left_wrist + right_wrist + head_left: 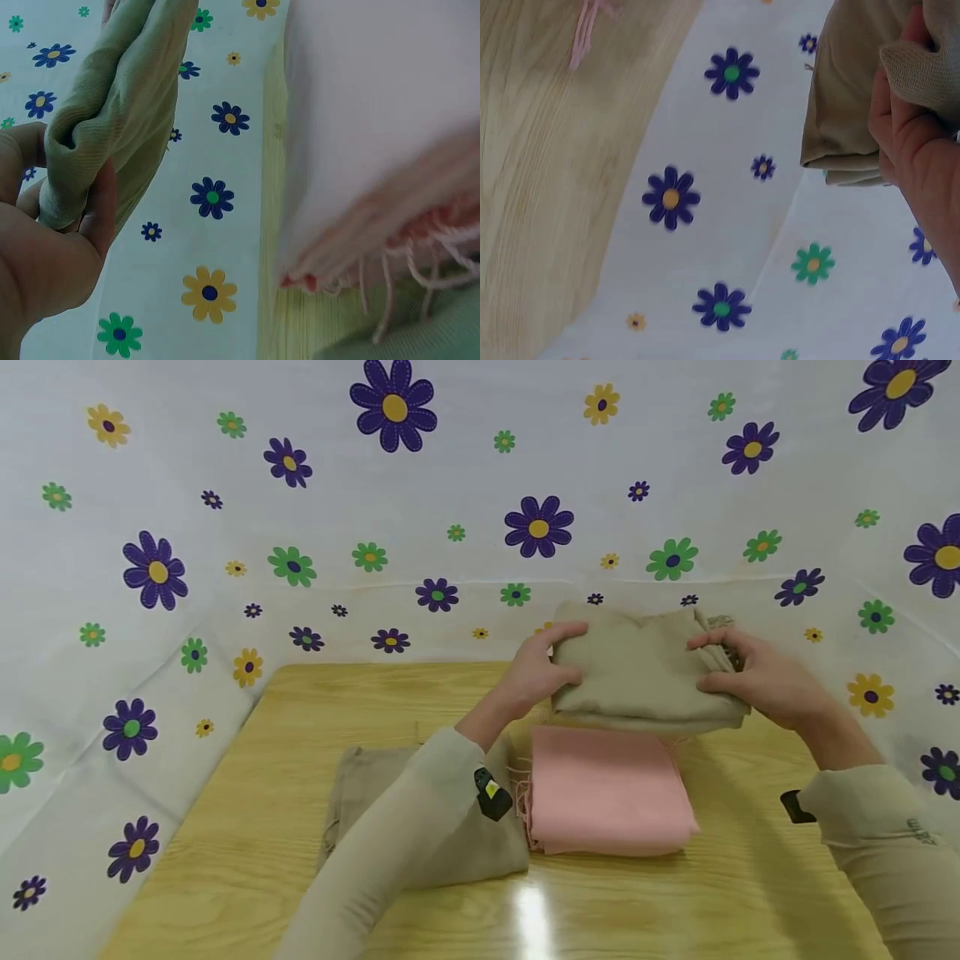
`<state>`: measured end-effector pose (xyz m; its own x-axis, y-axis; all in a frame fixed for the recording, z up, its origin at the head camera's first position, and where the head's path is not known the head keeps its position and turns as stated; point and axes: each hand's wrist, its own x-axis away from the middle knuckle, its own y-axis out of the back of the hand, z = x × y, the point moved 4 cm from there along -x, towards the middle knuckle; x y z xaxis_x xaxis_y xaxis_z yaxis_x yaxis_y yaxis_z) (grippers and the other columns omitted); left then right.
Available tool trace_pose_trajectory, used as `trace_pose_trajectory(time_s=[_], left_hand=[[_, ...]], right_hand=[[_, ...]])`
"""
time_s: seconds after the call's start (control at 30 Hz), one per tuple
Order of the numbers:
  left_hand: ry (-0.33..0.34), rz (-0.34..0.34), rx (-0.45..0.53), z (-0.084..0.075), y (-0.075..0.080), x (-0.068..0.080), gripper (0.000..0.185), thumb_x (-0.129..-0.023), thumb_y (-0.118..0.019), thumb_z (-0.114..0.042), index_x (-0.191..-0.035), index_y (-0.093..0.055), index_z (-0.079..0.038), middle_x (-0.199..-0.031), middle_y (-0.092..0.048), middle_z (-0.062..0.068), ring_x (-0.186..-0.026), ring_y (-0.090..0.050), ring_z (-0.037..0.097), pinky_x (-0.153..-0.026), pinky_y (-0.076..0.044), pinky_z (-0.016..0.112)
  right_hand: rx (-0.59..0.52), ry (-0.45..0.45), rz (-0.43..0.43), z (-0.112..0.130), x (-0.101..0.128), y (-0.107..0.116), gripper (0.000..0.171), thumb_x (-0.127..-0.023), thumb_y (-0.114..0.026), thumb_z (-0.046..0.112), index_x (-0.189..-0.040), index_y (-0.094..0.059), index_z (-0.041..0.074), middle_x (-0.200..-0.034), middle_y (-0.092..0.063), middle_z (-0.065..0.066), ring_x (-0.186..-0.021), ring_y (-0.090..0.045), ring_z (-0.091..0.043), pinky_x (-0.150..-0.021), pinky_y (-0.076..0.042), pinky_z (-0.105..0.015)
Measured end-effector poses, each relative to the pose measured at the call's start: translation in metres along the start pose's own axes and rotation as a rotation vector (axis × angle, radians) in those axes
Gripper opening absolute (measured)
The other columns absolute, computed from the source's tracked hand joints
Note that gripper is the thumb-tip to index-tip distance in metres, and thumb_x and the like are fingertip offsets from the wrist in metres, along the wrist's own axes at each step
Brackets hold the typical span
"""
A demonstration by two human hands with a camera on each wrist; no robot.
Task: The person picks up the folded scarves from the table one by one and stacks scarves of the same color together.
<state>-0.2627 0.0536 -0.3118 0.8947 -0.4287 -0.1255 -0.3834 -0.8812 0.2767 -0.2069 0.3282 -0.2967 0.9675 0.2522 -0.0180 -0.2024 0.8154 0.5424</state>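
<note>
1. The left hand (536,672) grips the left end of a folded tan cloth (637,668), with the thumb on top and the fingers curled under it.
2. The right hand (750,675) grips the right end of the same tan cloth, fingers curled over the edge.
3. The tan cloth is held up in the air, over the far edge of the table (247,827), just behind a pink cloth (607,789).
4. In the left wrist view, the fingers (101,210) pinch a thick fold of the tan cloth (124,105) (it looks a bit green there).
5. In the right wrist view, the right hand (919,157) wraps around the corner of the tan cloth (847,90), and the cloth hangs clear of the table (547,187).
6. The pink cloth lies flat on the table, folded into a neat square, with little strings (520,785) sticking out on its left side.
7. Another tan cloth (360,793) lies flat on the table just left of the pink one, partly hidden under the left sleeve (405,827).
8. A white sheet with flowers (536,527) covers the wall behind and both sides of the table.
</note>
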Motion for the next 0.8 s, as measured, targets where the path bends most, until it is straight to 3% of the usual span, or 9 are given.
trace_pose_trajectory(time_s=[0.2, 0.4, 0.6, 0.8], left_hand=[[0.001, -0.054, 0.029, 0.009, 0.03, 0.026, 0.069, -0.077, -0.064, 0.008, -0.142, -0.055, -0.014, -0.147, -0.047, 0.008, -0.114, -0.054, 0.026, -0.083, -0.05, 0.032], [0.004, -0.092, 0.062, 0.016, 0.059, 0.046, 0.069, -0.077, -0.062, 0.008, -0.142, -0.056, -0.015, -0.146, -0.046, 0.008, -0.109, -0.055, 0.028, -0.076, -0.05, 0.034], [0.013, -0.137, 0.053, 0.02, 0.086, 0.066, 0.068, -0.076, -0.062, 0.006, -0.14, -0.058, -0.018, -0.147, -0.045, 0.004, -0.114, -0.052, 0.028, -0.082, -0.048, 0.036], [0.015, -0.164, 0.008, 0.023, 0.102, 0.09, 0.067, -0.079, -0.062, 0.003, -0.141, -0.057, -0.022, -0.15, -0.042, -0.001, -0.121, -0.047, 0.024, -0.089, -0.045, 0.036]], right_hand=[[-0.123, -0.001, 0.02, 0.021, -0.007, -0.035, 0.041, -0.095, -0.063, 0.005, -0.131, -0.049, 0.015, -0.133, -0.038, -0.021, -0.096, -0.055, -0.01, -0.075, -0.053, -0.024], [-0.18, -0.03, 0.024, 0.039, -0.016, -0.065, 0.046, -0.094, -0.063, 0.005, -0.136, -0.045, 0.012, -0.141, -0.032, -0.024, -0.107, -0.05, -0.021, -0.077, -0.054, -0.025], [-0.265, 0.003, 0.02, 0.056, -0.022, -0.093, 0.047, -0.091, -0.063, -0.001, -0.134, -0.045, 0.008, -0.144, -0.029, -0.023, -0.117, -0.044, -0.029, -0.079, -0.053, -0.023], [-0.25, 0.022, -0.012, 0.069, -0.022, -0.116, 0.048, -0.088, -0.065, -0.002, -0.133, -0.047, 0.003, -0.144, -0.033, -0.021, -0.114, -0.045, -0.029, -0.078, -0.052, -0.021]])
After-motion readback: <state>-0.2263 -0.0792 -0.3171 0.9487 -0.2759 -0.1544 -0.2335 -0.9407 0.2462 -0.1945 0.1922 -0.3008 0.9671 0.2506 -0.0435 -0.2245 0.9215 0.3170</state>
